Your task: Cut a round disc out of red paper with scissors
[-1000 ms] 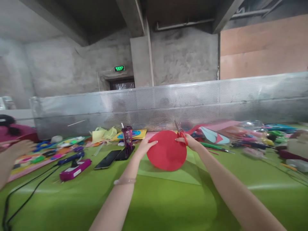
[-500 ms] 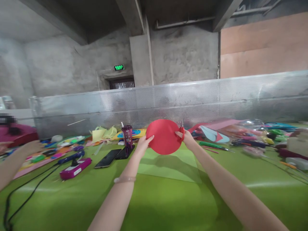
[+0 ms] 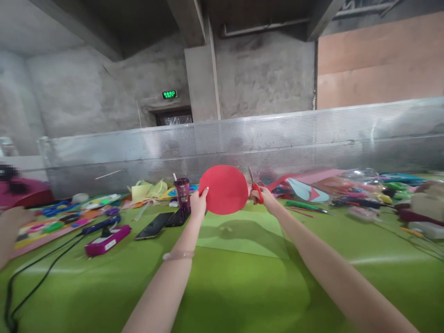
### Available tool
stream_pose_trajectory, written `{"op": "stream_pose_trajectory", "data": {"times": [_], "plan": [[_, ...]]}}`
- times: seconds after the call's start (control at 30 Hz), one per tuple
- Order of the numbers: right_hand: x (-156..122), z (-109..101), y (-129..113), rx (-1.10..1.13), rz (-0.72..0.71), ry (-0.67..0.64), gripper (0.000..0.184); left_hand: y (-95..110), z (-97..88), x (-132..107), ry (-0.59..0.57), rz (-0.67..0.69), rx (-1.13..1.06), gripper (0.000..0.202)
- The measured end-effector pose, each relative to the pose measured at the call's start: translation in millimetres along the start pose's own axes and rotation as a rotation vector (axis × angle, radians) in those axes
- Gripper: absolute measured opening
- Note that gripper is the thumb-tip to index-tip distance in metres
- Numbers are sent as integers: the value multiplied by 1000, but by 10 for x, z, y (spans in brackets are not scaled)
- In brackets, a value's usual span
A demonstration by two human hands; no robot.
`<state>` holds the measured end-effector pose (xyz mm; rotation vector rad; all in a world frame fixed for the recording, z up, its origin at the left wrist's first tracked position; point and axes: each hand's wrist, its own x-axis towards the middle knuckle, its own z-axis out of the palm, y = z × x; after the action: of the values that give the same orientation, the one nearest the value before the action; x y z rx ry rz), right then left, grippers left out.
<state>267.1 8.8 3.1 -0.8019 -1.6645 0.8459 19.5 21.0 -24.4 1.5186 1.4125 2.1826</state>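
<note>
A round piece of red paper [image 3: 225, 190] is held up over the table, with my left hand [image 3: 199, 203] pinching its left edge, thumb in front. My right hand [image 3: 262, 196] is closed round the red handles of a pair of scissors [image 3: 255, 187], whose metal blades point up and away. The scissors stand just right of the paper's edge, with a narrow gap between. Below the paper a pale green sheet [image 3: 243, 243] lies on the green table, with the paper's shadow across it.
Left of my left arm are two dark phones [image 3: 154, 225], a purple cup with a straw [image 3: 182, 192] and a purple power strip [image 3: 108, 240] with a black cable. A green cutter [image 3: 305, 206] and craft scraps lie right. Another person's arm [image 3: 14, 226] reaches in at far left.
The red paper and my left hand have shifted left and slightly up. My right hand has come off the paper's edge, and the scissors now show beside it. The other person's arm has drawn left.
</note>
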Motion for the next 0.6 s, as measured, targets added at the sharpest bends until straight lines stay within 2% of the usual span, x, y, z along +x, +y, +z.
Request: {"op": "stream_pose_trajectory", "data": {"times": [0.37, 0.6], "plan": [[-25, 10, 34, -60, 32, -78, 22, 51, -14, -13, 25, 31, 51, 31], [-41, 36, 47, -59, 36, -105, 18, 31, -6, -7, 6, 34, 43, 33]]}}
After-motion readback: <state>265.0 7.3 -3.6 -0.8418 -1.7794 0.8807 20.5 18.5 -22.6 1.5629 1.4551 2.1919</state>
